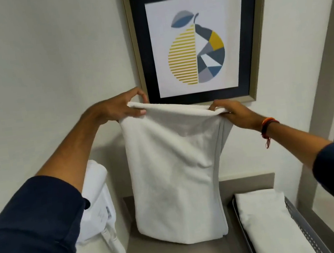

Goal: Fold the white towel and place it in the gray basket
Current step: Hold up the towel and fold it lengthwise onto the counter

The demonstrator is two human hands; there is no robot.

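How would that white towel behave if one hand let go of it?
The white terry towel looks floppy: it sags between the left hand and right hand, so a freed corner would probably drop. Its doubled layers hang straight, suggesting some weight. The nubby cloth seems unlikely to slip.

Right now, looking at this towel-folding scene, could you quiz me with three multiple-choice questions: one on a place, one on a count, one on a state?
1. Where is the gray basket?
A. lower right, on the counter
B. hung on the wall
C. left of the framed picture

2. How many hands grip the white towel?
A. none
B. one
C. two

3. What state is the held towel in?
A. lying flat in the basket
B. hanging doubled over, held up by its top edge
C. rolled into a tight tube

Answers:
1 A: it sits at lower right with a folded towel inside.
2 C: the left hand and right hand each pinch a top corner.
3 B: layered edges show along its right side.
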